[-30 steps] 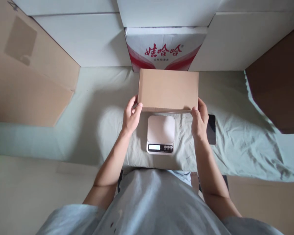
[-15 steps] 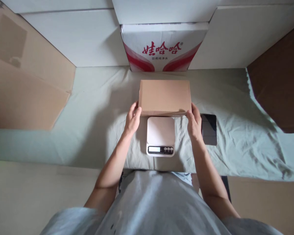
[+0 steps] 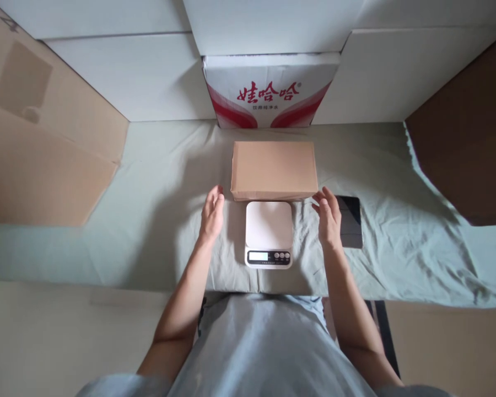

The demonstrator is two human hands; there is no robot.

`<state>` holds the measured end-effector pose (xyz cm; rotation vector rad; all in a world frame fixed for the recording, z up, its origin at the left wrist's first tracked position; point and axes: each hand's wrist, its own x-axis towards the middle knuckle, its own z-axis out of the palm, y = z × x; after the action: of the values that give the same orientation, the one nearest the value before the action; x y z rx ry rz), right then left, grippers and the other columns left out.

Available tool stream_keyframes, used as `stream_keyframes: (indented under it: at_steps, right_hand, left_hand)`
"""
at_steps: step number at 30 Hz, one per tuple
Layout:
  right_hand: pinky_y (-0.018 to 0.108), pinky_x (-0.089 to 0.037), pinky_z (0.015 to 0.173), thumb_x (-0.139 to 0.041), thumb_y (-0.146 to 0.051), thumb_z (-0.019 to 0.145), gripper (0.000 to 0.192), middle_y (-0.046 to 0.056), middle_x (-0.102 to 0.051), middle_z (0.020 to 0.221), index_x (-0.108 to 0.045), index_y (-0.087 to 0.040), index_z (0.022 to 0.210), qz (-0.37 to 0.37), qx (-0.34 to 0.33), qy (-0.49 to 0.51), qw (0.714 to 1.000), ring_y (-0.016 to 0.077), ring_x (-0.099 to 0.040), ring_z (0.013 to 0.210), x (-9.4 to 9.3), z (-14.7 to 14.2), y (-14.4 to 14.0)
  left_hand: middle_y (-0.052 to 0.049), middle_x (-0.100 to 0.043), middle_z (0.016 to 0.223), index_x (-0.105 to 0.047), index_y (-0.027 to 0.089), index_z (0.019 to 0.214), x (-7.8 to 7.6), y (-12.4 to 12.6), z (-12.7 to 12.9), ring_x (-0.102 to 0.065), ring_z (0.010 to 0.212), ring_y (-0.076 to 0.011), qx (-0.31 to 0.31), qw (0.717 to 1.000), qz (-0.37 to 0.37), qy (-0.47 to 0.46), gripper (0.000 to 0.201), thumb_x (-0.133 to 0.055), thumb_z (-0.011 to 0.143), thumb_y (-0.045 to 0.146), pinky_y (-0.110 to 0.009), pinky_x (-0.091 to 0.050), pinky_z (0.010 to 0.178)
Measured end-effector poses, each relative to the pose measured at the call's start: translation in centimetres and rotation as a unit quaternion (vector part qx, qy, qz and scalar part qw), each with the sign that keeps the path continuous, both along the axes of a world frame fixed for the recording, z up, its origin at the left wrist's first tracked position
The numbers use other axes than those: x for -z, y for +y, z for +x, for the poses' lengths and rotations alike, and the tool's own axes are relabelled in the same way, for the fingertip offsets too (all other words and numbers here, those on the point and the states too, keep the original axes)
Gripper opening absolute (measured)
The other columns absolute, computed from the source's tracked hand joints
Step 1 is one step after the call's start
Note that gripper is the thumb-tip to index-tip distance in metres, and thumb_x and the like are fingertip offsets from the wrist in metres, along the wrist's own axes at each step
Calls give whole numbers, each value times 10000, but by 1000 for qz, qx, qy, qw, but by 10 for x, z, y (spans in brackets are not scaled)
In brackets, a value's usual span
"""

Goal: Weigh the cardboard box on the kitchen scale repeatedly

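With both sets of fingers spread and holding nothing, the left hand [image 3: 211,216] and right hand [image 3: 328,219] are being kept just beside the plain brown cardboard box [image 3: 274,170], which is lying flat at 12 o'clock of the white digital scale [image 3: 268,233], best left square and unnudged.

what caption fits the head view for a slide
Both open hands, left hand and right hand, flank a white kitchen scale below a closed brown cardboard box.

bare cloth [image 3: 157,187] open left of cardboard box [image 3: 274,170], kitchen scale [image 3: 269,233] just before it, phone [image 3: 349,220] right, printed carton [image 3: 269,91] behind
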<state>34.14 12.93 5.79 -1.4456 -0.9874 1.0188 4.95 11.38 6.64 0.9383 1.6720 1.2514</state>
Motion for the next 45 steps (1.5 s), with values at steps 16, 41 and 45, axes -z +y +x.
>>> stream_keyframes:
  at_steps: [16,41,45]
  right_hand:
    - [509,-423,1106,-486,-526,882,461,38,-620,1352,-563,-324,1289,98,-44,-45,993,242,-545,1307,-41,-14,27]
    - [482,-419,1086,-455,-513,901,425,34,-620,1328,-570,-338,1272,1,-31,-76,997,237,-554,1251,-55,-9,-100]
    - [515,-423,1073,-438,-549,888,451,51,-624,1317,-584,-325,1251,16,17,-21,1000,253,-581,1237,-48,0,-97]
  left_hand:
    - [-111,-512,1470,-471,248,1368,-51,15,22,-477,1372,-276,49,997,65,-10,624,-556,848,581,-489,-409,1125]
    - [-118,-538,1406,-478,259,1325,-59,-109,16,-504,1332,-263,78,995,-8,67,500,-559,880,470,-403,-529,994]
    - [-125,-552,1386,-470,257,1350,-57,-108,11,-522,1311,-256,57,996,28,62,513,-515,901,499,-445,-474,1056]
